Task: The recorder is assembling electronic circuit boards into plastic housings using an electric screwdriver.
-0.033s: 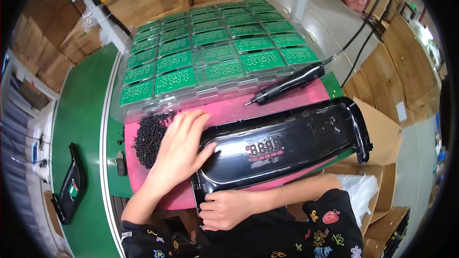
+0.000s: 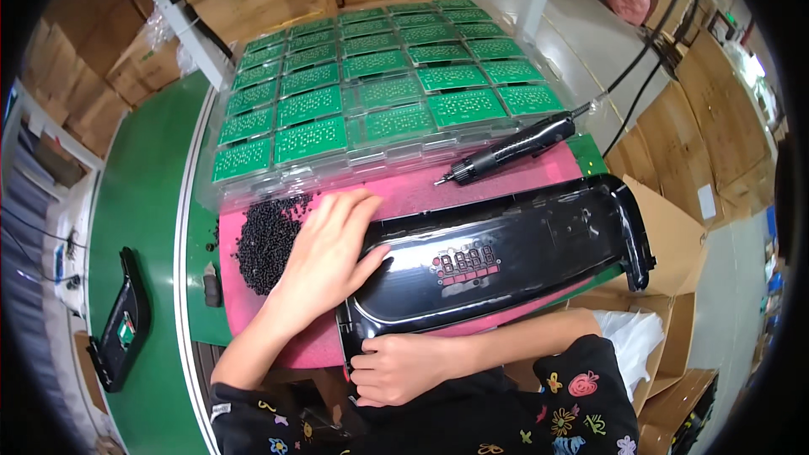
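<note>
A long glossy black plastic housing (image 2: 531, 244) lies across the pink mat, its left end toward me. It has a cut-out display window (image 2: 466, 263) with digit shapes, and a raised curved end at the right. My left hand (image 2: 330, 248) rests over the housing's far left corner, fingers stretched and thumb apart on the inner face. At the near left corner, my right hand (image 2: 400, 369) has its fingers curled round the edge. The underside of that grip is hidden. A heap of small black parts (image 2: 265, 244) sits just left of my left hand.
Beyond the housing lies a black electric screwdriver (image 2: 510, 152) with its cable trailing off right. Clear trays of green circuit boards (image 2: 308, 139) stand behind the pink mat (image 2: 404, 198). Another black housing (image 2: 125, 329) lies on the green surface at left. Cardboard boxes (image 2: 666, 236) stand at right.
My left hand has shifted slightly to the right over the housing's corner. My right hand and the housing look the same.
</note>
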The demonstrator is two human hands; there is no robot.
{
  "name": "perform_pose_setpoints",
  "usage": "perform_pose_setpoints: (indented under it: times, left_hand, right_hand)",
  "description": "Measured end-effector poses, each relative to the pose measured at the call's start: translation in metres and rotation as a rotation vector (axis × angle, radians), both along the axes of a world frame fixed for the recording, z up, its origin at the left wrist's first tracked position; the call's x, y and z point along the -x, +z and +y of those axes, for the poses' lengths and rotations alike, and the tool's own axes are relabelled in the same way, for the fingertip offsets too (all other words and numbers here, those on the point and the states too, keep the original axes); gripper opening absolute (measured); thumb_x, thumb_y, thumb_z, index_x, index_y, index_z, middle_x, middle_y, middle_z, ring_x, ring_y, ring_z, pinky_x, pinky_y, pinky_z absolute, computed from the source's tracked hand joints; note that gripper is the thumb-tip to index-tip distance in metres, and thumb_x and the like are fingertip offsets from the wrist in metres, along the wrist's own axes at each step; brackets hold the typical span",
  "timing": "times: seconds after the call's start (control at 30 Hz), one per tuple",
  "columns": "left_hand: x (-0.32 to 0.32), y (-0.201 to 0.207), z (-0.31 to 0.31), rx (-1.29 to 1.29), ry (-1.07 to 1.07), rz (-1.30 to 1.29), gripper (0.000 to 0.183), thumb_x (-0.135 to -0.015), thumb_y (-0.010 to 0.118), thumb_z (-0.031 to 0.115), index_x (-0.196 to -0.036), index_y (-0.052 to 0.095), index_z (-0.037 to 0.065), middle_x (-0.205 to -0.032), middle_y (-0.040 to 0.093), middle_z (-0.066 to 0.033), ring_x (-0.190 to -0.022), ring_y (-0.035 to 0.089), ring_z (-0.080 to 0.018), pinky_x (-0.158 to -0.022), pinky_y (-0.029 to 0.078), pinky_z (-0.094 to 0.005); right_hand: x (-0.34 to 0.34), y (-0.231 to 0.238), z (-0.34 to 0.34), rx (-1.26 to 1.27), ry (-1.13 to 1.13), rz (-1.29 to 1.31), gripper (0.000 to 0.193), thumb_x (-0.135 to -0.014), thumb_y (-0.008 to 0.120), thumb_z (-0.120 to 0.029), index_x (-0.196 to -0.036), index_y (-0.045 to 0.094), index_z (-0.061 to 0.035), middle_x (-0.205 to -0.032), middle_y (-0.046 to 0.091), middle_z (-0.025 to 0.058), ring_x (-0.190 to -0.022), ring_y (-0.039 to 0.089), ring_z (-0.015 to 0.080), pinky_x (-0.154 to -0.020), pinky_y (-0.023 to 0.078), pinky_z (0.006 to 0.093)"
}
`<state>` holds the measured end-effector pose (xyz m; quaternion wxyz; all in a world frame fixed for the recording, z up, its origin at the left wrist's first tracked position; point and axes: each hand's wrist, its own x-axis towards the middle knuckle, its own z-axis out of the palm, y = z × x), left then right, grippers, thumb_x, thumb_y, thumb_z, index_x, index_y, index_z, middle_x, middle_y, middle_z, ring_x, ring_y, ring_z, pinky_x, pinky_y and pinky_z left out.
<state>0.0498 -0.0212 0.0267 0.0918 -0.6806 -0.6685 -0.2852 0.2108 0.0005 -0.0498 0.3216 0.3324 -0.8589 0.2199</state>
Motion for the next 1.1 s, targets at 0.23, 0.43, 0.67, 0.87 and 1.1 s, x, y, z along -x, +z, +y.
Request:
perform_pose_setpoints:
  times: [0.23, 0.43, 0.67, 0.87, 1.1]
  left_hand:
    - [0.028, -0.042, 0.019, 0.121, -0.075, -0.060, 0.012, -0.086, 0.069, 0.018, -0.090, 0.069, 0.006, -0.085, 0.064, -0.0086, -0.085, 0.062, -0.0295, -0.071, 0.048, -0.0421]
    - [0.036, -0.037, 0.021, 0.122, -0.071, -0.100, 0.014, -0.084, 0.072, 0.016, -0.090, 0.069, 0.003, -0.088, 0.067, -0.0113, -0.086, 0.062, -0.0315, -0.079, 0.049, -0.0419]
    - [0.058, -0.039, 0.013, 0.121, -0.004, -0.109, 0.017, -0.084, 0.073, 0.018, -0.090, 0.071, 0.002, -0.089, 0.068, -0.0107, -0.089, 0.062, -0.0303, -0.082, 0.049, -0.0408]
    - [0.071, -0.041, 0.014, 0.089, -0.028, -0.158, 0.017, -0.083, 0.075, 0.017, -0.091, 0.070, 0.002, -0.088, 0.068, -0.0108, -0.088, 0.062, -0.0303, -0.082, 0.048, -0.0403]
    - [0.063, -0.037, 0.010, 0.095, 0.019, -0.123, 0.016, -0.086, 0.073, 0.016, -0.092, 0.070, 0.001, -0.089, 0.068, -0.0111, -0.088, 0.063, -0.0305, -0.082, 0.049, -0.0405]
  right_hand:
    - [0.006, 0.097, 0.115, 0.044, -0.751, -0.148, 0.013, -0.074, 0.074, -0.012, -0.081, 0.064, -0.0070, -0.082, 0.064, 0.0092, -0.080, 0.063, 0.0306, -0.077, 0.051, 0.0425]
    - [0.013, 0.088, 0.236, -0.083, -1.115, -0.271, 0.033, -0.094, 0.059, -0.012, -0.124, 0.059, -0.0005, -0.110, 0.067, 0.0200, -0.110, 0.059, 0.0371, -0.097, 0.046, 0.0473]
    - [0.026, 0.067, 0.263, -0.085, -1.153, -0.436, 0.033, -0.100, 0.051, -0.016, -0.132, 0.057, -0.0076, -0.127, 0.062, 0.0157, -0.127, 0.047, 0.0359, -0.108, 0.034, 0.0498]
    - [0.035, 0.059, 0.261, -0.065, -1.165, -0.418, 0.040, -0.103, 0.047, -0.026, -0.138, 0.053, -0.0082, -0.132, 0.060, 0.0131, -0.133, 0.045, 0.0343, -0.113, 0.026, 0.0552]
    - [0.040, 0.059, 0.256, -0.106, -1.267, -0.186, 0.026, -0.098, 0.055, -0.017, -0.122, 0.063, -0.0100, -0.118, 0.060, 0.0084, -0.123, 0.047, 0.0293, -0.109, 0.025, 0.0542]
